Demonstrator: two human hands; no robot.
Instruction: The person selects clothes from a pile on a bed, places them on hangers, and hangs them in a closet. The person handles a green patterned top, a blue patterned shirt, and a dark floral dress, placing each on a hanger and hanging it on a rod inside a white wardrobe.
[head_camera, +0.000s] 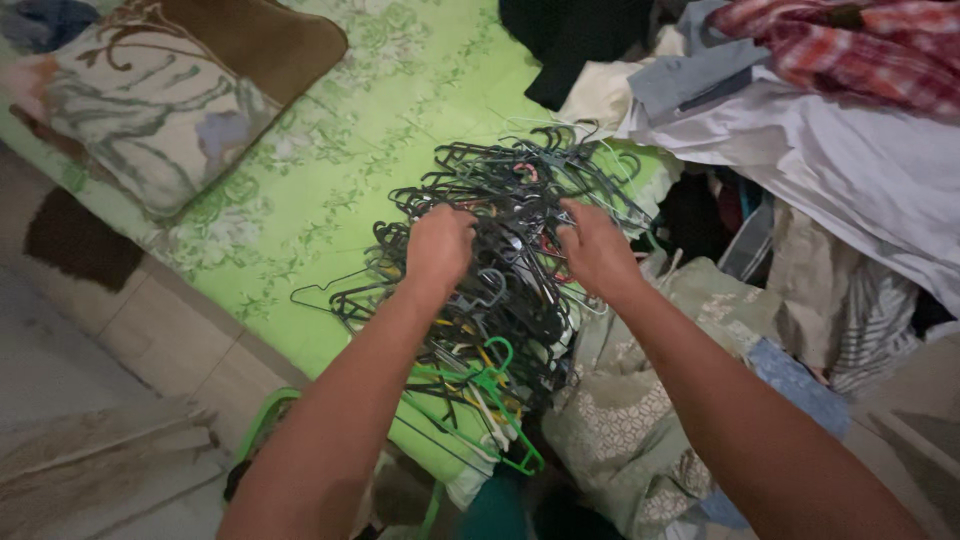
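A tangled pile of clothes hangers (500, 200), mostly dark with some green ones (487, 385) at its near end, lies on a bed with a green flowered sheet (330, 170). My left hand (438, 245) is dug into the left side of the pile, fingers curled around dark hangers. On the pile's right side my right hand (595, 248) rests with its fingers bent down among the hangers. Exactly which hangers each hand grips is hidden by the tangle.
A patterned pillow (165, 95) lies at the bed's upper left. A heap of clothes (820, 130), white, grey, black and red plaid, fills the right side. Folded patterned fabric (640, 420) sits below my right arm. Tiled floor (90, 380) lies at lower left.
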